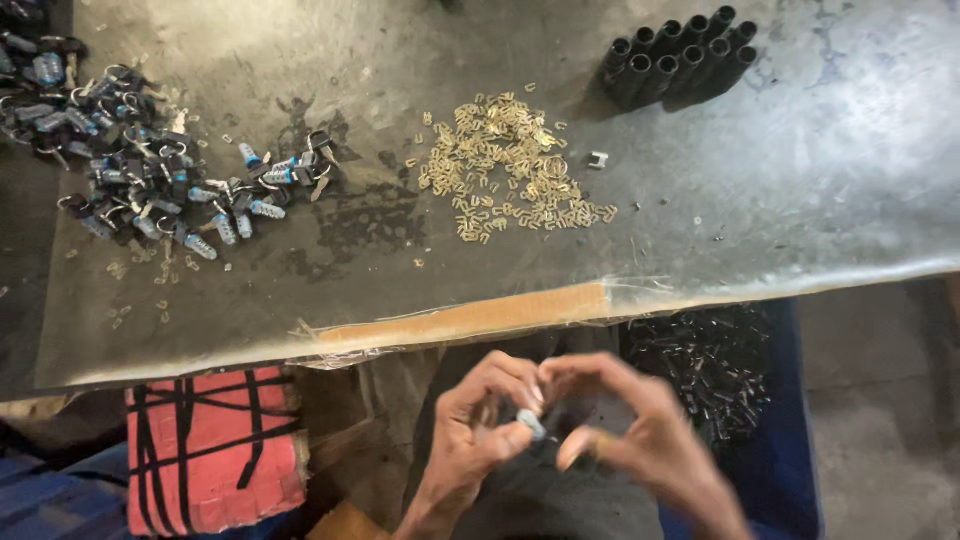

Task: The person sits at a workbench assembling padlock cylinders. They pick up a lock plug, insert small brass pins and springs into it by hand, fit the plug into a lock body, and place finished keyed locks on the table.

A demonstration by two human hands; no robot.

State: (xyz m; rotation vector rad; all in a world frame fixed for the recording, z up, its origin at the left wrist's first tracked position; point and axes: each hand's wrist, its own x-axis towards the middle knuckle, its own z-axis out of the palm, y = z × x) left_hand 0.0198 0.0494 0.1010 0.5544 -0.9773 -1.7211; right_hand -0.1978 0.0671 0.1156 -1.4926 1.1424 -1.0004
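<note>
Your left hand (470, 430) and right hand (640, 425) meet below the near edge of the counter (800, 180), over your lap, so the work sits close to your body and anything dropped falls toward you and not across the sheet. The left grip is closed: thumb and forefinger pinch a small grey lock barrel (531, 425), its pale end showing between your fingertips. The right grip is curled, thumb and fingers drawn in toward that same barrel, but motion blur hides whether it has hold of anything, so I cannot tell. On the counter, stock lies sorted by kind. One loose heap of small brass clips (505, 165) spreads near the middle, within easy reach, too many and too small to count. One dark tangle of finished locks with keys and rings (150, 170) lies toward the left edge, again beyond counting. One lone silvery clip (598, 159) sits just right of the brass heap. Toward the far right corner, ten black tubes (680, 55) stand bundled in two rows of five. Beside your right knee, a blue bin (790, 440) holds a mass of small black parts (710, 365). One red sack with black stripes (215, 450) rests under the counter's left side.
</note>
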